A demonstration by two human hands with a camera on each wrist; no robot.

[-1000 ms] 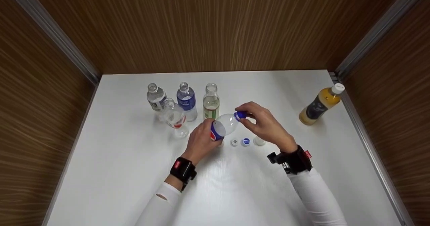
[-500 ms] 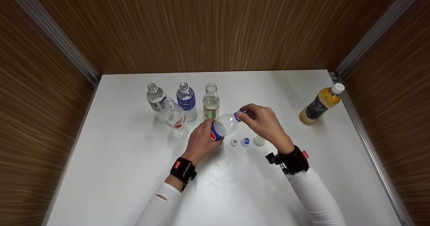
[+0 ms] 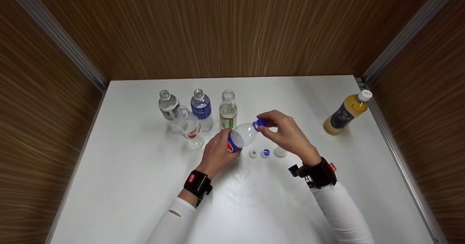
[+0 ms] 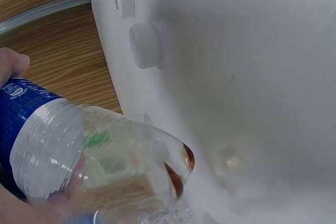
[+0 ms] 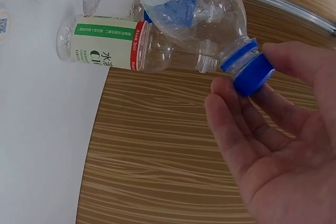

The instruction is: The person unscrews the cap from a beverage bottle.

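Observation:
My left hand (image 3: 218, 149) grips a tilted clear plastic bottle (image 3: 245, 134) around its blue label. A little dark brown liquid shows in the bottle's base lobes in the left wrist view. My right hand (image 3: 288, 135) pinches the blue bottle cap (image 5: 254, 74) at the bottle's mouth, thumb on one side and fingertips on the other. Clear neck shows between the cap and the blue ring (image 5: 239, 55) below it. On the table under the bottle lie several loose caps, among them a white cap (image 3: 253, 153), a blue-topped cap (image 3: 266, 153) and a wider white cap (image 3: 280, 152).
Uncapped bottles stand behind and left of my left hand: a green-labelled bottle (image 3: 228, 109), a blue-labelled bottle (image 3: 202, 108), a bottle with a white label (image 3: 169, 106) and a waisted clear bottle (image 3: 189, 126). A capped yellow-drink bottle (image 3: 345, 113) stands far right, near the wooden side wall (image 3: 428, 109).
My right hand has turned at the cap, its thumb going over the cap and then back below it, with the cap showing again. Left hand and bottle have stayed in place.

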